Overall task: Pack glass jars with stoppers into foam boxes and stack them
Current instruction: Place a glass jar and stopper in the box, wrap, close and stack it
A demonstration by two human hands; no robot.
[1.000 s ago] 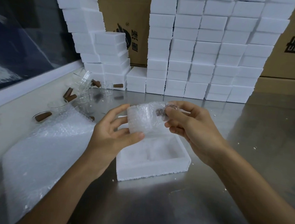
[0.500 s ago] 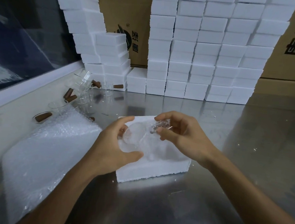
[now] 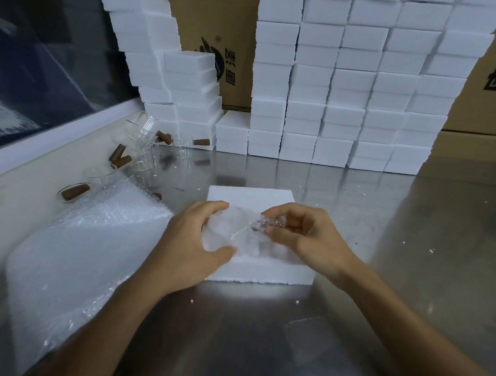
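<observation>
Both hands hold a wrapped glass jar down in an open foam box on the steel table.

Nearest to the viewer, left of the open foam box [image 3: 259, 270], lies a stack of bubble wrap sheets [image 3: 87, 252] on the steel table [image 3: 258, 337]. Inside the box the bubble-wrapped jar [image 3: 231, 231] lies on its side. The left hand [image 3: 190, 242] grips the wide end of the jar with thumb and curled fingers; the right hand [image 3: 302, 236] pinches its neck end, where the stopper [image 3: 260, 223] shows dimly through the wrap. Behind the box, to its left, loose glass jars [image 3: 143, 147] with brown stoppers lie scattered. Farthest behind the box, closed foam boxes [image 3: 352, 86] stand stacked against cardboard cartons [image 3: 215, 25].
</observation>
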